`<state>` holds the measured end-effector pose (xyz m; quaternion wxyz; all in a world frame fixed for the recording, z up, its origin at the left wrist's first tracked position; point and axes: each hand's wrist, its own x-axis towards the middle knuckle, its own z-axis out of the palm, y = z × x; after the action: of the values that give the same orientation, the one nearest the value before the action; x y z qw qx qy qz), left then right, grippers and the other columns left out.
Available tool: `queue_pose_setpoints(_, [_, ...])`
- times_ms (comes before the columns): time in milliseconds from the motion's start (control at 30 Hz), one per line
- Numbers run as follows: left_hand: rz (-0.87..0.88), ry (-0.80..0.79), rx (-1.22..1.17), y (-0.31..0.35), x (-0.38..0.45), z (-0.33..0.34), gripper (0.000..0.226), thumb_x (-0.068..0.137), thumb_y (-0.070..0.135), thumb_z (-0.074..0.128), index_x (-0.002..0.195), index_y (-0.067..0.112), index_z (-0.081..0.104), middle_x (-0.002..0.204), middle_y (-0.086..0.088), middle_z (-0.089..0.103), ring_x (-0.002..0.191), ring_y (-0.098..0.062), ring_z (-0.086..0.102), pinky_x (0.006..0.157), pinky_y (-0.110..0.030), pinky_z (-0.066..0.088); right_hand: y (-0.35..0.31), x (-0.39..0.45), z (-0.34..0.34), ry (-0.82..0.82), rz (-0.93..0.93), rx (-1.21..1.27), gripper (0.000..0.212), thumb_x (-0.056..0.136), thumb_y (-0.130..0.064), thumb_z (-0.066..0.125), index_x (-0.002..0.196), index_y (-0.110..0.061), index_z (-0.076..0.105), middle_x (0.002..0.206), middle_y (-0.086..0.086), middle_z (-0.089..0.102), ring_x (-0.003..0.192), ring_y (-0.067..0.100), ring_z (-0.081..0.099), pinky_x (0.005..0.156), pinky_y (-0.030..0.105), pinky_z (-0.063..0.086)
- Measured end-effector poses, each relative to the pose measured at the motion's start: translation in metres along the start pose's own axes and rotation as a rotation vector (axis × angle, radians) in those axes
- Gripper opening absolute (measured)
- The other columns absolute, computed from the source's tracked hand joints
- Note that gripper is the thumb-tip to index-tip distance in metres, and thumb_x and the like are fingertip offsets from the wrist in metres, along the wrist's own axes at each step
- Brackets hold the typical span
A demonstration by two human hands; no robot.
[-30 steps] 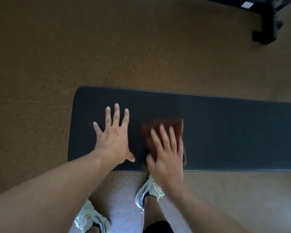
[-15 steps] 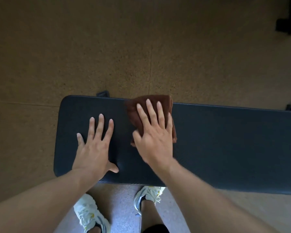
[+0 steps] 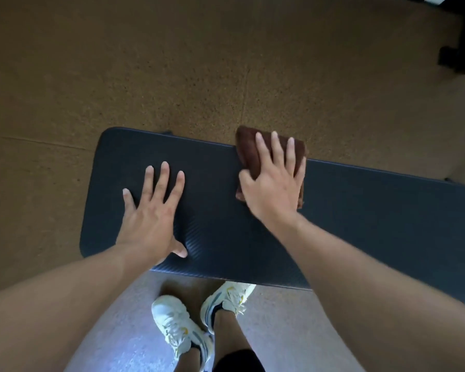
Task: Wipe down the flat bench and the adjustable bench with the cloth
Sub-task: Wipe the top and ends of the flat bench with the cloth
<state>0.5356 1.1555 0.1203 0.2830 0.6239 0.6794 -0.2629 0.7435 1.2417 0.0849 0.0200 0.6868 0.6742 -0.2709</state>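
Observation:
A long black padded flat bench (image 3: 360, 210) runs across the view from centre left to the right edge. A folded brown cloth (image 3: 249, 146) lies on its far edge, partly hanging past the rim. My right hand (image 3: 274, 181) presses flat on the cloth, fingers spread over it. My left hand (image 3: 153, 210) rests palm down on the bare pad near the bench's left end, fingers apart, holding nothing. The adjustable bench is not clearly in view.
Brown speckled cork-like floor (image 3: 172, 63) surrounds the bench. A black equipment foot (image 3: 459, 57) stands at the top right corner. My two white sneakers (image 3: 183, 326) are on paler flooring just in front of the bench's near edge.
My right hand has pushed the cloth from the near edge of the pad across to the far edge and a little to the right. My left hand stays planted on the pad.

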Motion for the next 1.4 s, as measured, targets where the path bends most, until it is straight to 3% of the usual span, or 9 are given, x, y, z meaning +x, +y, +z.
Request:
queue_pose_setpoints(233, [0.054, 0.067, -0.094, -0.003, -0.005, 0.006, 0.154, 0.064, 0.059, 0.089, 0.157, 0.025, -0.03, 0.163, -0.006, -0.039, 0.152, -0.032, -0.034, 0.124, -0.066, 0.005, -0.001, -0.081, 0.041, 0.101, -0.059, -0.054, 0.08, 0.091, -0.044, 0.044, 0.167, -0.033, 0.021, 0.177, -0.006, 0.009, 0.163, 0.018, -0.003, 0.131, 0.052, 0.004])
queue_pose_setpoints(400, [0.041, 0.332, -0.489, -0.026, -0.062, 0.07, 0.122, 0.087, 0.044, 0.077, 0.161, 0.029, -0.017, 0.17, 0.003, -0.023, 0.155, -0.019, -0.026, 0.129, -0.052, 0.0, 0.017, -0.195, 0.081, -0.077, -0.283, -0.215, 0.083, 0.086, -0.04, 0.048, 0.165, -0.027, 0.028, 0.176, -0.001, 0.018, 0.164, 0.026, 0.006, 0.126, 0.062, 0.018])
queue_pose_setpoints(500, [-0.039, 0.413, -0.636, -0.059, -0.113, 0.128, 0.11, 0.092, 0.039, 0.071, 0.162, 0.03, -0.013, 0.172, 0.007, -0.018, 0.157, -0.013, -0.019, 0.129, -0.048, 0.004, -0.004, -0.157, 0.069, -0.078, -0.308, -0.159, 0.079, 0.088, -0.04, 0.043, 0.165, -0.03, 0.029, 0.176, -0.006, 0.014, 0.164, 0.02, 0.001, 0.128, 0.06, 0.014])
queue_pose_setpoints(700, [-0.306, 0.335, -0.71, -0.143, -0.19, 0.226, 0.092, 0.095, 0.055, 0.055, 0.162, 0.038, -0.005, 0.17, 0.018, -0.013, 0.16, -0.015, -0.001, 0.124, -0.055, 0.021, -0.168, -0.043, 0.077, 0.019, 0.034, 0.026, 0.076, 0.102, -0.04, 0.041, 0.168, -0.036, 0.005, 0.176, -0.011, -0.01, 0.161, 0.016, -0.018, 0.13, 0.053, -0.007])
queue_pose_setpoints(833, [-0.369, 0.305, -0.7, -0.162, -0.207, 0.241, 0.085, 0.094, 0.048, 0.057, 0.164, 0.025, 0.015, 0.17, 0.01, 0.006, 0.157, -0.026, 0.018, 0.119, -0.06, 0.031, -0.183, -0.092, 0.111, -0.03, -0.404, -0.142, 0.077, 0.097, -0.043, 0.047, 0.168, -0.034, 0.016, 0.177, -0.007, 0.002, 0.163, 0.019, -0.008, 0.13, 0.05, -0.003])
queue_pose_setpoints(967, [-0.306, 0.296, -0.772, -0.148, -0.194, 0.223, 0.084, 0.096, 0.06, 0.045, 0.165, 0.028, 0.009, 0.17, 0.014, -0.002, 0.159, -0.015, 0.007, 0.125, -0.049, 0.023, -0.086, -0.138, 0.091, -0.205, -0.834, -0.373, 0.077, 0.092, -0.045, 0.047, 0.166, -0.035, 0.026, 0.176, -0.009, 0.015, 0.164, 0.019, 0.003, 0.131, 0.052, 0.013])
queue_pose_setpoints(1100, [-0.203, 0.348, -0.94, -0.115, -0.176, 0.179, 0.081, 0.095, 0.064, 0.033, 0.164, 0.031, 0.006, 0.17, 0.019, -0.007, 0.157, -0.002, -0.006, 0.124, -0.031, 0.009, -0.017, -0.147, 0.056, -0.106, -0.237, -0.283, 0.08, 0.089, -0.047, 0.039, 0.167, -0.038, 0.018, 0.175, -0.017, 0.003, 0.163, 0.011, -0.007, 0.132, 0.05, 0.009])
queue_pose_setpoints(1267, [-0.123, 0.4, -1.061, -0.089, -0.184, 0.141, 0.077, 0.092, 0.069, 0.026, 0.16, 0.043, 0.0, 0.166, 0.03, -0.014, 0.152, 0.011, -0.01, 0.121, -0.025, 0.013, -0.109, -0.067, 0.048, 0.072, 0.387, 0.075, 0.08, 0.097, -0.036, 0.04, 0.168, -0.036, 0.004, 0.177, -0.012, -0.007, 0.162, 0.019, -0.013, 0.129, 0.054, -0.005])
queue_pose_setpoints(1400, [-0.152, 0.385, -1.117, -0.091, -0.196, 0.138, 0.066, 0.092, 0.067, 0.026, 0.152, 0.054, 0.001, 0.161, 0.041, -0.012, 0.142, 0.025, -0.011, 0.117, -0.025, 0.019, -0.192, -0.038, 0.076, 0.029, 0.244, 0.134, 0.078, 0.1, -0.034, 0.043, 0.168, -0.037, 0.005, 0.176, -0.01, -0.01, 0.162, 0.021, -0.017, 0.129, 0.055, -0.008])
